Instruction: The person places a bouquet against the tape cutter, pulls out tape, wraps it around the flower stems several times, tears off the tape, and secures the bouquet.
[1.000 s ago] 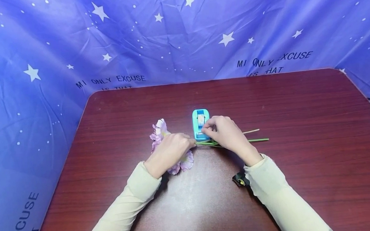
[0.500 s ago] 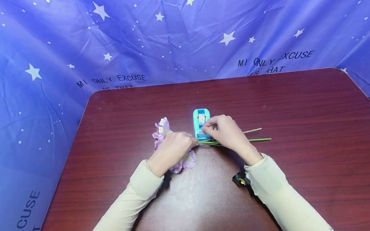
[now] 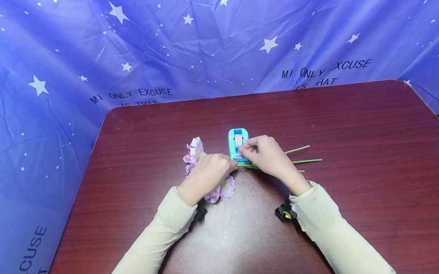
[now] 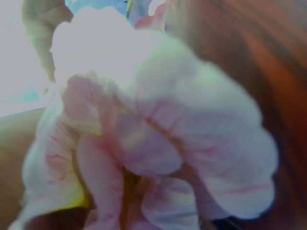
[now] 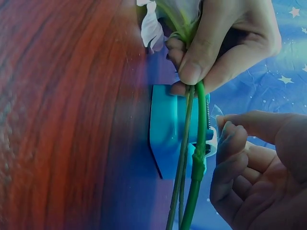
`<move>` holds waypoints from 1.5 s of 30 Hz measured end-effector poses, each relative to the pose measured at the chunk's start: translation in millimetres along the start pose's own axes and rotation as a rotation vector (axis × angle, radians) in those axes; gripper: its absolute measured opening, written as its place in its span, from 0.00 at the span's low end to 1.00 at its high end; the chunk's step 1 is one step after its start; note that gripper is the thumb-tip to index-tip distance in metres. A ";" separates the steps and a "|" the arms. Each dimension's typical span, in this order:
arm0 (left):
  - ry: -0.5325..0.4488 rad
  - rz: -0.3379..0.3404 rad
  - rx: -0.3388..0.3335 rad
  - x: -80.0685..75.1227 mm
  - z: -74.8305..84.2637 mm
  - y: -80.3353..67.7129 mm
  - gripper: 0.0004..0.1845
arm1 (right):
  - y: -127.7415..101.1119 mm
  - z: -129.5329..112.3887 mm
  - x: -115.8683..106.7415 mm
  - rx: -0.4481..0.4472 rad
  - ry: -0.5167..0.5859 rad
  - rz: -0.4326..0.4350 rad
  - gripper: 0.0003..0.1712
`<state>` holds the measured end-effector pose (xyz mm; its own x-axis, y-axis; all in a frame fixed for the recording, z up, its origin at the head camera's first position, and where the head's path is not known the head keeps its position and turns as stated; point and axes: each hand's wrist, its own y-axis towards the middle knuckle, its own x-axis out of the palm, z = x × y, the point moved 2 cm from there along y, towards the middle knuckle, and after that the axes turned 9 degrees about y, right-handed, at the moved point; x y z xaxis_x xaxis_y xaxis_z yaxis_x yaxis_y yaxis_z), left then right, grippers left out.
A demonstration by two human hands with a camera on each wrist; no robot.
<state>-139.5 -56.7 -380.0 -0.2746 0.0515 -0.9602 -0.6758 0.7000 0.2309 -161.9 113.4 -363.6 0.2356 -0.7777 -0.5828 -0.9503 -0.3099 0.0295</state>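
A bunch of pale purple artificial flowers lies on the dark red table, with green stems pointing right. My left hand grips the stems just behind the blooms; in the right wrist view its thumb and fingers pinch the stems over a turquoise tape dispenser. The dispenser stands just behind the stems. My right hand has its thumb and forefinger curled at the dispenser's tape end, apparently pinching it. Blurred petals fill the left wrist view.
A blue star-printed cloth hangs behind and to both sides of the table. Black wrist mounts sit at my cuffs. Bare tabletop lies to the right and at the back.
My left hand has shifted the flowers and stems slightly away from me and to the right, closer against the dispenser. The right hand stays at the dispenser.
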 end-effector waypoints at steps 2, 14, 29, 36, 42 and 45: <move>0.016 0.006 -0.002 0.6 -0.3 0.2 0.15 | 0.2 -0.8 0.6 0.001 -0.003 -0.005 0.11; -0.030 -0.018 -0.026 3.6 0.2 2.7 0.17 | -1.0 -3.0 2.6 0.026 -0.023 -0.001 0.11; -0.061 -0.066 -0.046 3.3 0.3 5.7 0.19 | -3.6 -2.2 5.1 0.051 -0.008 -0.009 0.12; -0.045 -0.054 -0.050 0.7 0.9 6.2 0.16 | -9.5 -3.9 3.3 0.056 0.005 -0.026 0.12; -0.054 -0.061 -0.064 1.2 0.2 5.6 0.15 | -16.2 -4.1 4.0 0.086 0.040 -0.042 0.13; -0.071 -0.065 -0.063 1.4 0.4 5.5 0.16 | -19.5 -4.6 5.0 0.100 0.065 -0.051 0.13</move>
<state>-143.3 -52.4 -380.2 -0.1810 0.0589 -0.9817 -0.7331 0.6573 0.1746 -141.2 113.0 -363.4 0.2939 -0.7971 -0.5275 -0.9515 -0.2965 -0.0820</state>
